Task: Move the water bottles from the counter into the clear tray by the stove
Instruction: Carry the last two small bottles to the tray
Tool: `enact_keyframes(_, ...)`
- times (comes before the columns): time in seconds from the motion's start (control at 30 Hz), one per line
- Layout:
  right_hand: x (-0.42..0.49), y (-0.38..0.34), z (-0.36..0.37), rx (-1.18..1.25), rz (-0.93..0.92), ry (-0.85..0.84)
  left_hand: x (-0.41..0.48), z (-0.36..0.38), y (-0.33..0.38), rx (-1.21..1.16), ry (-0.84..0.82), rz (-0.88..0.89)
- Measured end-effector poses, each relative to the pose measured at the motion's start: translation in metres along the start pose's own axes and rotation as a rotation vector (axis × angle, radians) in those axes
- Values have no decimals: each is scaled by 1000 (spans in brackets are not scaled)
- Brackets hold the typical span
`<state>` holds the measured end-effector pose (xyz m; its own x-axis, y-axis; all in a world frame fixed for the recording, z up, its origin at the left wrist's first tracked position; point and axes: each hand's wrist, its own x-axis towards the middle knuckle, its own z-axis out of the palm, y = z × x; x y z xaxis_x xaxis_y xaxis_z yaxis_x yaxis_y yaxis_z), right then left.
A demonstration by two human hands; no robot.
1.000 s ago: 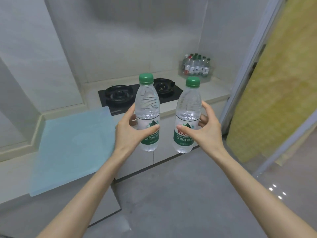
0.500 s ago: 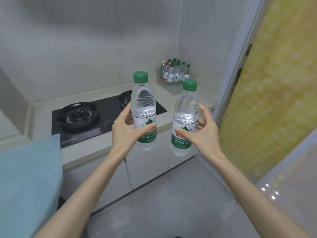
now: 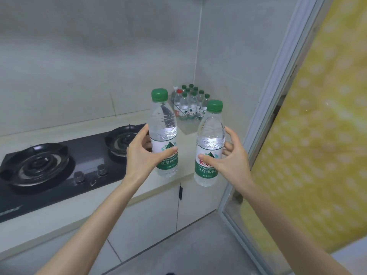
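Note:
My left hand [image 3: 140,155] grips a green-capped water bottle [image 3: 162,124] upright by its label, held in the air over the counter's right end. My right hand [image 3: 228,164] grips a second green-capped water bottle [image 3: 210,133] upright, a little lower and nearer the counter's front edge. Behind them, in the far corner of the counter, stands the clear tray [image 3: 185,127] with several green-capped bottles and one red-capped bottle packed at its back; the tray's near part holds nothing.
A black two-burner gas stove [image 3: 59,167] lies in the counter to the left of the tray. White cabinet doors [image 3: 151,213] are below. A door frame [image 3: 264,120] and a yellow patterned panel [image 3: 317,135] stand close on the right.
I have come closer to the stove and the tray, both bottles still held upright. The blue cloth at the left has passed out of view, and the tray now sits just behind the bottles.

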<state>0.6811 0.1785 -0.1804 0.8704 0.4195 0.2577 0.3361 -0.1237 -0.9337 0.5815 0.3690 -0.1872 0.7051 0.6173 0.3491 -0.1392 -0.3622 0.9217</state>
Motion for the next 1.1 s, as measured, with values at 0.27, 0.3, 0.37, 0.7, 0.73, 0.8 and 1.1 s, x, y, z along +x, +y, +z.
enact_keyframes(0.27,136,50,-16,-14,-18,34,128,71,-52,34,-1,-9)
enact_keyframes(0.3,151,54,-18,-21,-17,35,143,79,-58,41,7,-28)
enact_keyframes(0.37,190,65,-22,-24,-21,26,180,97,-69,38,25,-50)
enact_keyframes(0.7,359,110,-19,-15,-41,44,324,172,-97,3,65,-69)
enact_keyframes(0.73,375,116,-18,-3,-34,36,336,179,-102,2,70,-74)
enact_keyframes(0.8,403,126,-17,18,-18,15,355,191,-112,5,78,-83)
enact_keyframes(1.1,513,172,-1,39,-2,-92,428,244,-161,64,156,-190)
